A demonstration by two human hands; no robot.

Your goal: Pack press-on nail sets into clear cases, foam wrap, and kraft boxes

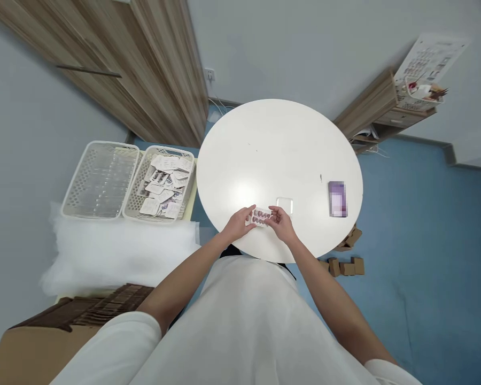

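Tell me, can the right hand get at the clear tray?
Likely yes: the clear tray lies just beyond the right hand, nothing visibly between, though that hand is holding the card.

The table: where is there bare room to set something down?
Most room: the far half of the table, beyond the clear case, bar small specks. Also between case and purple item, nearer than the dark piece. Crowded: towards the near edge, where left hand and right hand hold the pack beside the case.

Grey wall (280,48) (blue floor (417,224) below).
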